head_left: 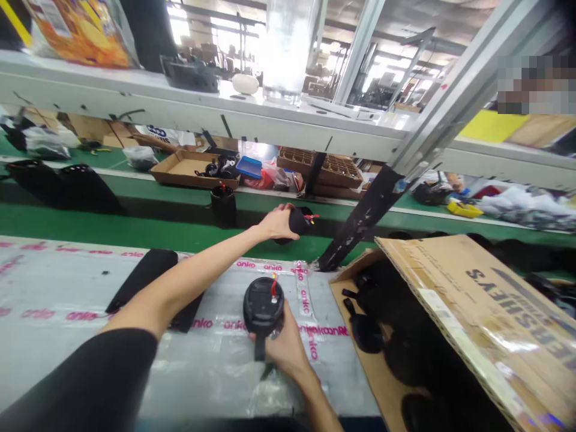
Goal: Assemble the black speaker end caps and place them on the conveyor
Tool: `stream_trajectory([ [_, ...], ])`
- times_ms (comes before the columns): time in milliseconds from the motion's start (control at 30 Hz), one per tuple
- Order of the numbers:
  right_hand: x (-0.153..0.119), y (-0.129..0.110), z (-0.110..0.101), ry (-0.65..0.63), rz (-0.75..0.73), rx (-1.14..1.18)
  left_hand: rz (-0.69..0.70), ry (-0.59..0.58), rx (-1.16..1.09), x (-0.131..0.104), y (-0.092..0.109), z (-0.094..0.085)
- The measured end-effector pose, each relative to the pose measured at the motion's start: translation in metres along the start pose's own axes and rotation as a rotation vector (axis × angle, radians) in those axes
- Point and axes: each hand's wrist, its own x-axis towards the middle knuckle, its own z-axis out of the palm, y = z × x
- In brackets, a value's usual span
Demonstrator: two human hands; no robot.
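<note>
My left hand (278, 223) reaches out over the green belt (189, 231), its fingers wrapped round a black cylinder (300, 221) with red and yellow wires at its right end. Nearer to me, over the plastic-covered table (216, 372), my right hand (284, 348) grips a round black part (264, 306) from below and the right. Red wires with a small connector stick up from its top, and a black tab hangs at its lower edge. Another black cylinder (224, 205) with red wires stands on the belt, left of my left hand.
An open cardboard box (486, 300) of black parts stands at the right. Black sleeves (153, 270) lie beneath my left forearm. A slanted post (360, 219) and a shelf (252, 114) cross the view; trays and bags sit behind the belt.
</note>
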Motion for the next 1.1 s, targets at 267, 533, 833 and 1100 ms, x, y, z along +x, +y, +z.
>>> stream_trajectory([
  [267,0.141,-0.028,-0.037,0.122,-0.035,-0.120,-0.001,0.417,-0.260,-0.169,-0.021,-0.125],
  [533,0.289,-0.011,-0.026,0.193,0.089,-0.226,-0.117,0.248,-0.544,-0.288,0.022,-0.013],
  [833,0.253,-0.010,-0.042,-0.007,0.138,-0.203,-0.250,0.411,-0.710,-0.313,0.025,0.096],
  [1100,0.029,-0.044,-0.087,-0.684,0.132,0.040,-0.058,0.228,-0.681,-0.304,0.015,0.063],
])
